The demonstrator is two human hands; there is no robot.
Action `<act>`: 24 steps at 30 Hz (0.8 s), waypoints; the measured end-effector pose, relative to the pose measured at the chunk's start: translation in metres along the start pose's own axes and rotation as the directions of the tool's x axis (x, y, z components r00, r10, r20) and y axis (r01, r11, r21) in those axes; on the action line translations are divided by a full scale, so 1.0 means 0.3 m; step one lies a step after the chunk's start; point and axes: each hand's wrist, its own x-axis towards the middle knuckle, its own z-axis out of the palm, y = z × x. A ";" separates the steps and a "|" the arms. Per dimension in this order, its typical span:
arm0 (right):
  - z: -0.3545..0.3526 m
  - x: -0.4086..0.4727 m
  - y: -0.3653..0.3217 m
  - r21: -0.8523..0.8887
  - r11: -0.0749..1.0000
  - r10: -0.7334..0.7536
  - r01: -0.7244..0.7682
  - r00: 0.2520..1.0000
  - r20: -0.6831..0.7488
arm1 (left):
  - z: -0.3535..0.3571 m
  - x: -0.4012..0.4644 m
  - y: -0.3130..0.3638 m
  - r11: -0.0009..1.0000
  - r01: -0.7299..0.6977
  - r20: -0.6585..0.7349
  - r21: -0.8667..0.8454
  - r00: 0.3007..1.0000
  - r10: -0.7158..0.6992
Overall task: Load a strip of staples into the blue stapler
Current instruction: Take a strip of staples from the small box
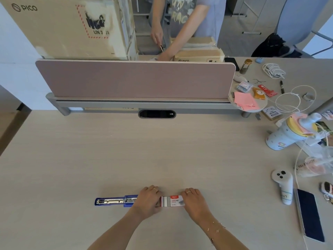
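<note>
The blue stapler (113, 201) lies flat on the desk, swung fully open, its metal staple channel facing up. Its right end is hidden under my left hand (148, 199). Just right of it lies a small white and red staple box (173, 201), its inner tray slid partly out to the left with grey staples showing. My left hand pinches the tray end. My right hand (193, 200) holds the box's right end. Both hands rest on the desk near its front edge.
A pink divider screen (135, 79) crosses the back of the desk (126, 150). On the right lie a white controller (283, 186), a dark phone (309, 213), a white bottle (288, 134), cables and pink notes. Another person works behind the screen.
</note>
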 end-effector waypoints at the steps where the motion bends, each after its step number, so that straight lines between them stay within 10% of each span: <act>1: -0.002 0.000 -0.001 0.002 1.000 -0.002 0.002 1.000 -0.002 | 0.002 0.001 -0.002 1.000 0.013 0.005 -0.002 1.000 -0.013; 24: -0.017 -0.006 -0.014 0.019 1.000 0.021 -0.020 0.999 -0.031 | -0.022 0.039 0.023 0.984 -0.032 -0.008 -0.176 0.999 0.031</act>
